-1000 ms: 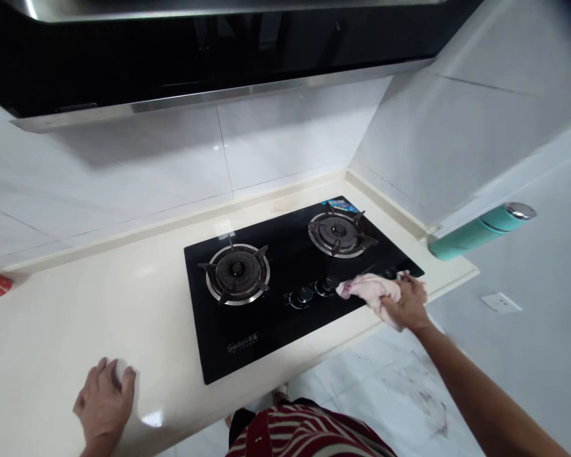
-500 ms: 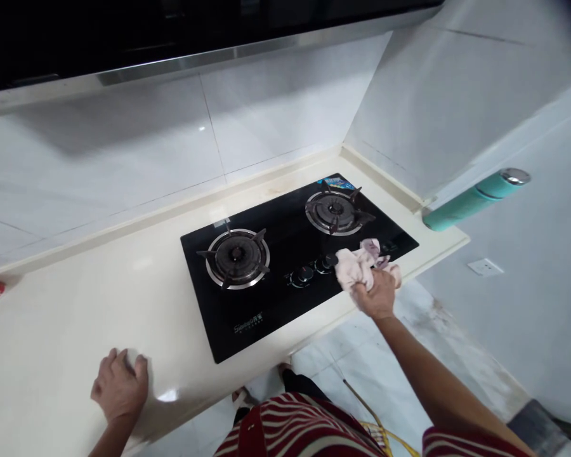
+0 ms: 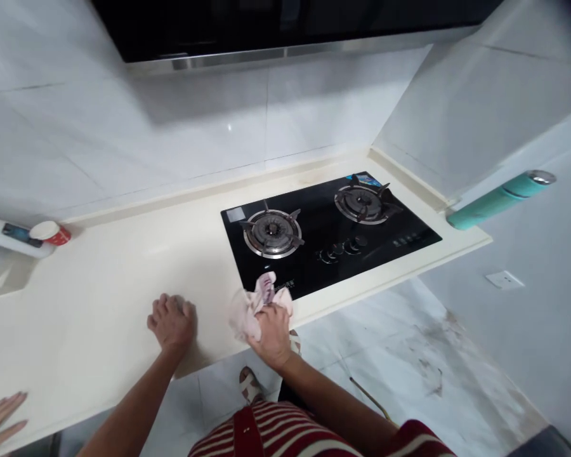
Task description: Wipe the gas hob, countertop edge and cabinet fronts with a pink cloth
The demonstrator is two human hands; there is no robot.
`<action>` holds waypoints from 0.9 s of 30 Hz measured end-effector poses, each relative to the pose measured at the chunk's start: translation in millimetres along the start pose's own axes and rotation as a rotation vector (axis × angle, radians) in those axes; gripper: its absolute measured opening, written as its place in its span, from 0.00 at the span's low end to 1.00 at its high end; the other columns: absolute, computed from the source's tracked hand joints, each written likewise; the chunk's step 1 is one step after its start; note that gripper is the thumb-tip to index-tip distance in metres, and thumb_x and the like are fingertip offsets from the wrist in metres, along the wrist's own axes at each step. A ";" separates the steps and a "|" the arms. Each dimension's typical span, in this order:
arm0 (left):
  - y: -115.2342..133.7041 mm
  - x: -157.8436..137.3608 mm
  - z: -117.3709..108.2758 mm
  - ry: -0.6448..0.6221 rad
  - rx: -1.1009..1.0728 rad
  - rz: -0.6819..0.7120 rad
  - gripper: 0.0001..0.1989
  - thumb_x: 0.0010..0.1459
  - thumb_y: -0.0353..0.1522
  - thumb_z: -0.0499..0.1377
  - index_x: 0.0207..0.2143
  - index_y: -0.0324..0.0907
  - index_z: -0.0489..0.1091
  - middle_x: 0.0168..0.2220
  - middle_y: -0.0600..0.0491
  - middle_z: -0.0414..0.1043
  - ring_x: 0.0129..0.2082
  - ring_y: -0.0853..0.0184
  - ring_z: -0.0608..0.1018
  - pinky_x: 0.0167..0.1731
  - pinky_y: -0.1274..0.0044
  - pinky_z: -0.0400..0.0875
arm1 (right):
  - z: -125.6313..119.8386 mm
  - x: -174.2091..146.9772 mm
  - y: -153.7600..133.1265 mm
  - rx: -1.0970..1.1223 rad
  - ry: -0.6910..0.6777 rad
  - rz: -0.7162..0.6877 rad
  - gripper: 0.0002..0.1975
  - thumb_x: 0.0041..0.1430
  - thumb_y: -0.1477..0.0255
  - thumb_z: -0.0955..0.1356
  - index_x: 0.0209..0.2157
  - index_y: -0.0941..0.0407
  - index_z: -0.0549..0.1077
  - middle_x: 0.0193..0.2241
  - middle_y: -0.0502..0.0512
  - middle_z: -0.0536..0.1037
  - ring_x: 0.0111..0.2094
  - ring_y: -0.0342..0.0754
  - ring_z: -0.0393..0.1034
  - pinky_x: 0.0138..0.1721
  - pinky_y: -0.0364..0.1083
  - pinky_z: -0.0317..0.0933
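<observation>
My right hand point(image 3: 272, 333) grips a crumpled pale pink cloth point(image 3: 247, 314) at the front left corner of the black gas stove point(image 3: 314, 274). The cloth lies partly on the cream countertop point(image 3: 124, 273) and partly over the stove's glass edge. My left hand point(image 3: 172, 322) leans on the counter to the left of the cloth, fingers loosely bent and thumb apart, with nothing visible in it. Two burners, the left burner point(image 3: 273, 233) and the right burner point(image 3: 363, 203), carry dark pan supports. Control knobs point(image 3: 342, 247) sit between them near the front.
Another person's hand point(image 3: 2, 419) rests at the counter's lower left edge. A red paper cup point(image 3: 52, 233) lies by the back wall. At the right end stands a green thermos flask point(image 3: 499, 200). The range hood point(image 3: 304, 47) overhangs the stove, and a socket point(image 3: 504, 280) is on the right wall.
My right hand has carried the cloth left, from the stove's right front to its left front corner. The view has shifted left, bringing in the other person's hand.
</observation>
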State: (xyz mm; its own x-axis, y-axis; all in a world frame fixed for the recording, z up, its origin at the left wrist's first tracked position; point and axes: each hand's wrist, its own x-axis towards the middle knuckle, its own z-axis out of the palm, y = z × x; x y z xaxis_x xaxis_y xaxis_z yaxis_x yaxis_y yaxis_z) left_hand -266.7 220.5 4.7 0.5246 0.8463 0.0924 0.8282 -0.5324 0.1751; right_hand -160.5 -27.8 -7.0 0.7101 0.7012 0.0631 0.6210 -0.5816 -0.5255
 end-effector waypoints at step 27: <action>-10.8 -5.7 9.1 -0.027 0.103 -0.013 0.25 0.67 0.38 0.46 0.59 0.35 0.68 0.69 0.39 0.57 0.70 0.48 0.55 0.65 0.53 0.52 | -82.4 79.2 125.1 -0.037 0.203 -0.108 0.25 0.65 0.56 0.60 0.58 0.51 0.71 0.61 0.61 0.67 0.63 0.56 0.58 0.62 0.60 0.54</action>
State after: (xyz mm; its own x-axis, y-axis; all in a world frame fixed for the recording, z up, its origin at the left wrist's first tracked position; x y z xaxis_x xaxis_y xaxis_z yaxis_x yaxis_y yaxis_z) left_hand -276.8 221.3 -6.6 0.5176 0.8532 0.0645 0.8502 -0.5213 0.0739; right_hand 0.8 -79.0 2.1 0.6886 0.6651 0.2889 0.7062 -0.5246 -0.4755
